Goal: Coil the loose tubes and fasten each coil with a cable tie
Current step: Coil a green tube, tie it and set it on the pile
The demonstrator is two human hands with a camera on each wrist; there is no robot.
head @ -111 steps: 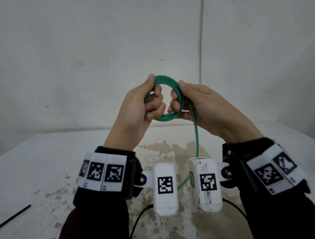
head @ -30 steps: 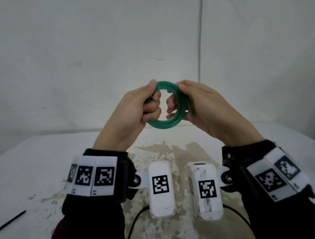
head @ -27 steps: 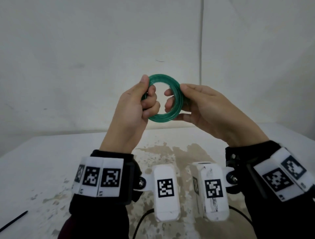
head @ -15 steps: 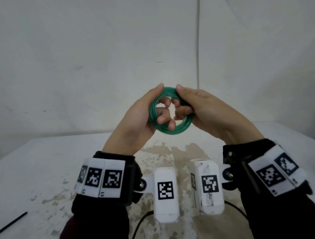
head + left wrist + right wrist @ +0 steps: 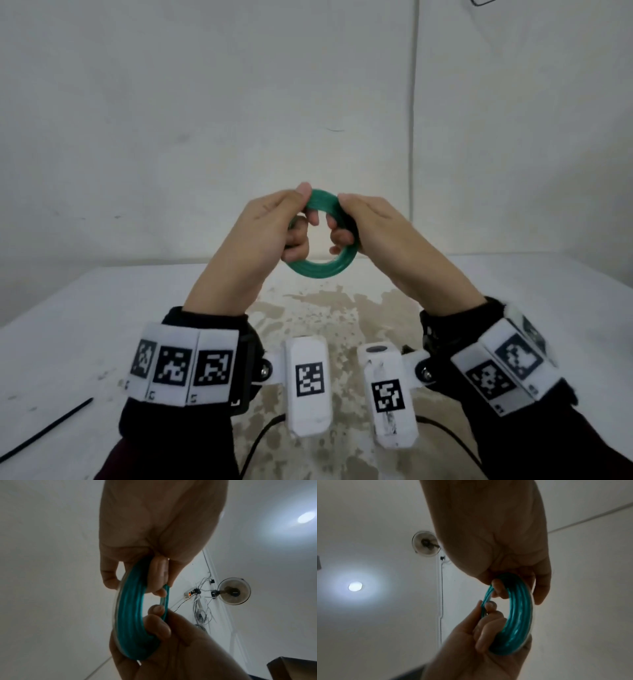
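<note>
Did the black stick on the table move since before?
No. The black cable tie lies at the same left spot on the table, beside the same stains, while both hands hold the green coil.

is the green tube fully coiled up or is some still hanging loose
Fully coiled, as far as shows: the green tube is a tight ring gripped by the left hand and right hand, with no tail hanging.

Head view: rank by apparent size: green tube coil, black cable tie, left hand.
1. left hand
2. Unsure: green tube coil or black cable tie. The tie is thin, nearer the camera and cut off at the frame edge.
</note>
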